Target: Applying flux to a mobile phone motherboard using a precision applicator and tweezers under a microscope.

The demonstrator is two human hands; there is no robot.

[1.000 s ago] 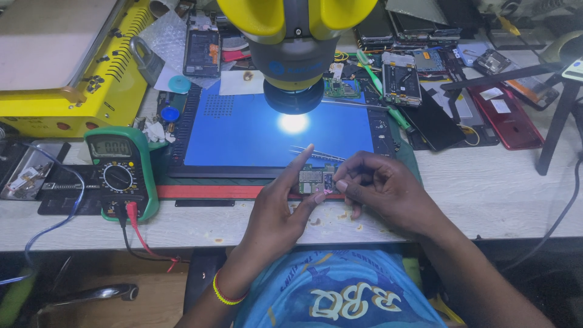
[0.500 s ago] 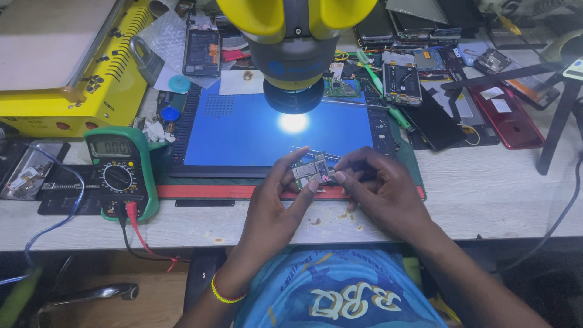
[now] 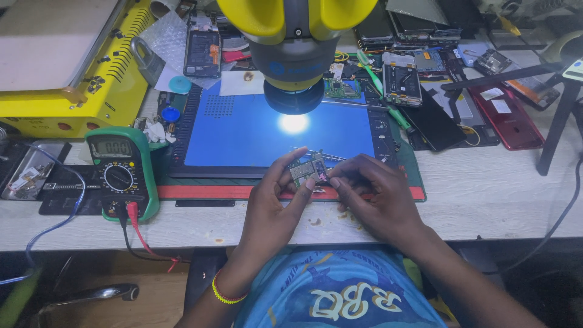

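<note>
My left hand [image 3: 273, 200] and my right hand [image 3: 373, 194] meet over the near edge of a blue work mat [image 3: 243, 133]. Between their fingertips they hold a small green circuit board [image 3: 307, 169], lifted just off the mat and tilted. My left thumb and forefinger pinch its left side. My right fingers close on its right edge, where a thin metal tool shows, possibly tweezers. A yellow microscope head [image 3: 296, 42] hangs above the mat and throws a bright spot [image 3: 294, 123] on it.
A green multimeter [image 3: 118, 173] with red and black leads stands at the left. A yellow machine [image 3: 73, 67] fills the back left. Opened phones [image 3: 399, 79], a red phone [image 3: 507, 109], screwdrivers and parts crowd the back right. A black stand leg [image 3: 555, 127] rises at right.
Both hands have lifted the circuit board from the mat's near edge and tilted it up. They shifted slightly away from me, with the fingers closing tighter on the board.
</note>
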